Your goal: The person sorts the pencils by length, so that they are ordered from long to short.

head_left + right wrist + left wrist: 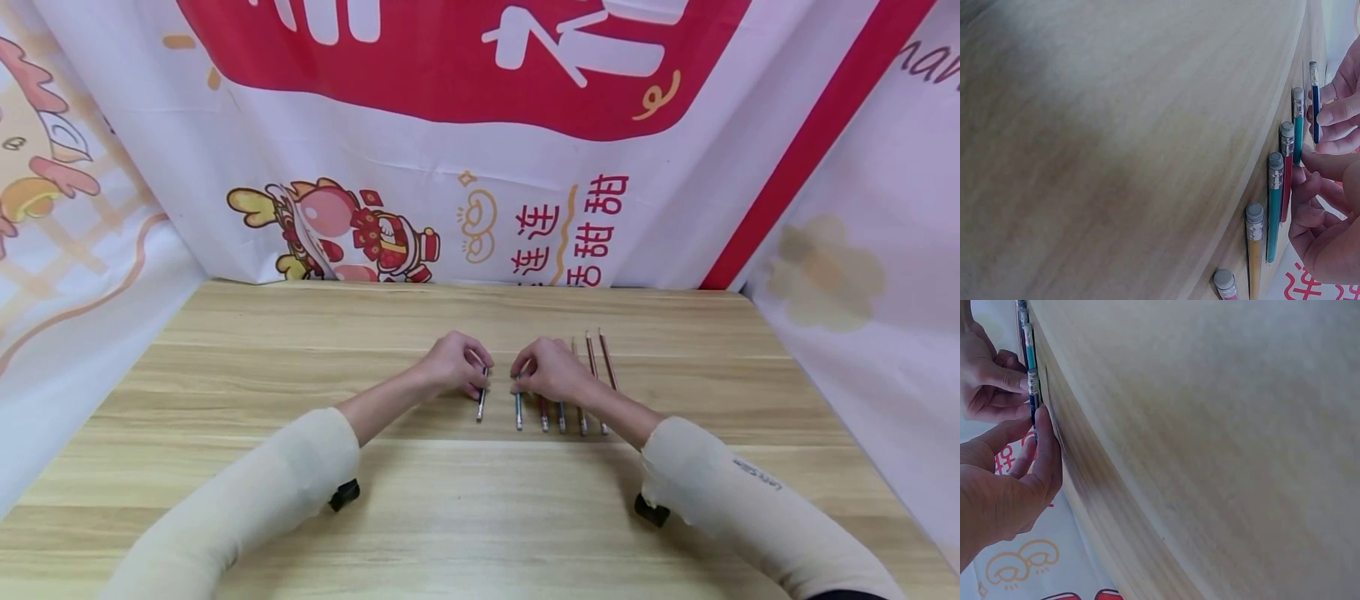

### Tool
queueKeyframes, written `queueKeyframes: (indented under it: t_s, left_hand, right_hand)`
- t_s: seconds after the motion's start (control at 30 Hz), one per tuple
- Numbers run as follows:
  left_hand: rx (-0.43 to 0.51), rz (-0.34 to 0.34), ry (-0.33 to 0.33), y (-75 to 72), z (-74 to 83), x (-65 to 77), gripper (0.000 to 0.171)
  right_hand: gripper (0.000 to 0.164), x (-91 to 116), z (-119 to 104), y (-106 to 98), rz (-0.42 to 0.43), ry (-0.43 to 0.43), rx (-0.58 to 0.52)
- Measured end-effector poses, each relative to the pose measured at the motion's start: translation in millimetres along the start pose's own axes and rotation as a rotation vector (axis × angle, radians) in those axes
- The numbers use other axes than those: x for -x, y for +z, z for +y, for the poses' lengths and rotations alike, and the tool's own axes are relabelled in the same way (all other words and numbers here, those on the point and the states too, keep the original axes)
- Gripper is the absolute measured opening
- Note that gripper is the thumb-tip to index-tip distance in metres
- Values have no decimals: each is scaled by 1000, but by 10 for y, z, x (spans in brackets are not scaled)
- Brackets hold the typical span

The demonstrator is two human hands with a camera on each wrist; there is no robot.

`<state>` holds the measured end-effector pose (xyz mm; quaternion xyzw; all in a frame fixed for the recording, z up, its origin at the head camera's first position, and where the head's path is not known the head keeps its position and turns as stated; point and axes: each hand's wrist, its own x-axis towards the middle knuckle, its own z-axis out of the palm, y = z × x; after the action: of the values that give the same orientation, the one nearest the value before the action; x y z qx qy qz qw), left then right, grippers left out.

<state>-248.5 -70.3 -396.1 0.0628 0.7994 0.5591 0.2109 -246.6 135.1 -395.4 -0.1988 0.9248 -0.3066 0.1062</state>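
My left hand (456, 363) pinches a dark blue pencil (482, 405) between thumb and fingers, eraser end toward me. In the left wrist view its metal band and eraser (1033, 381) stick out past the fingertips. To the right, my right hand (553, 369) pinches a teal pencil (518, 410), also with its eraser end toward me. Beside that, partly under the right hand and forearm, lie a red pencil (1287, 147), another teal pencil (1274, 200) and a yellow pencil (1254, 244). A reddish pencil (607, 362) lies rightmost in the row.
The pencils lie roughly side by side on a wood-grain table (450, 517), with small gaps between them. A printed white and red cloth (420, 150) hangs behind the table's far edge, and more printed cloth (847, 208) hangs along the right side.
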Motion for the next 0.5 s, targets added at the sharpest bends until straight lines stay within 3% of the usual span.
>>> queueKeyframes:
  t_s: [0.5]
  left_hand:
    - [1,-24,-16,82,28,3,30]
  right_hand:
    - [19,5,4,2,-8,8,-18]
